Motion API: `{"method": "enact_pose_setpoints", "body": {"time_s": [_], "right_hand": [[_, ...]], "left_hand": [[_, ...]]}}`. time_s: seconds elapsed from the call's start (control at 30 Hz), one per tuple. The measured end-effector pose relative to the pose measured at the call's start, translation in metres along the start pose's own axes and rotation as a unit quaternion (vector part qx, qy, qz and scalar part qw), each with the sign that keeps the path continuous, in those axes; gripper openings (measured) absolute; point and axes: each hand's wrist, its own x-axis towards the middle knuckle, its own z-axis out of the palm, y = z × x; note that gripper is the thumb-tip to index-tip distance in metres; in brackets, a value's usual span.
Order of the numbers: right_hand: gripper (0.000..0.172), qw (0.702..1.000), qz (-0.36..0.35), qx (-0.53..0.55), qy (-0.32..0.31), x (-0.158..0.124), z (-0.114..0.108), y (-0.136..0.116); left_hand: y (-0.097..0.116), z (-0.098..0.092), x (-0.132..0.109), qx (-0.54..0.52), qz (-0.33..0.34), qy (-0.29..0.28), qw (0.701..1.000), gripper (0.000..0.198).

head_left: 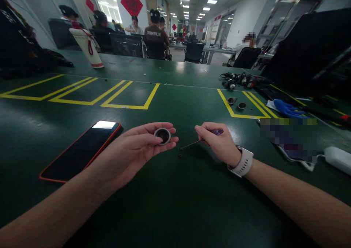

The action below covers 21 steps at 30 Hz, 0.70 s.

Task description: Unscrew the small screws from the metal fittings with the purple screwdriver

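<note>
Between the thumb and fingers of my left hand point(142, 142) is a small round metal cup-shaped part point(163, 134), its dark hollow side facing up towards me. My right hand point(215, 140) is closed around a screwdriver point(218, 132) with a purplish handle. The thin shaft points left and down, and at its tip is a tiny dark piece point(181, 149), perhaps a screw. Close by on the green table lies another tiny dark piece point(180, 155). The screwdriver tip is apart from the round part, a little below and right of it.
A phone with an orange edge point(82, 151) lies left of my left hand. Two round metal parts point(241, 105) sit inside a yellow-taped area at right. Beyond are dark cabled devices point(231, 83), a blue glove point(289, 108) and a second phone point(290, 140). People sit farther back.
</note>
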Motion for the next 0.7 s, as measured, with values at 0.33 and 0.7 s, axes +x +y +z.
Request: {"method": "enact_pose_setpoints", "body": {"time_s": [0.33, 0.7], "right_hand": [[0.031, 0.938, -0.231, -0.172, -0.195, -0.001, -0.005, -0.026], [0.033, 0.969, 0.15, 0.194, -0.011, 0.008, -0.002, 0.012]], "left_hand": [[-0.001, 0.0, -0.002, 0.037, 0.038, 0.025, 0.998, 0.023], [-0.005, -0.004, 0.0, 0.043, 0.028, 0.011, 0.999, 0.025]]}}
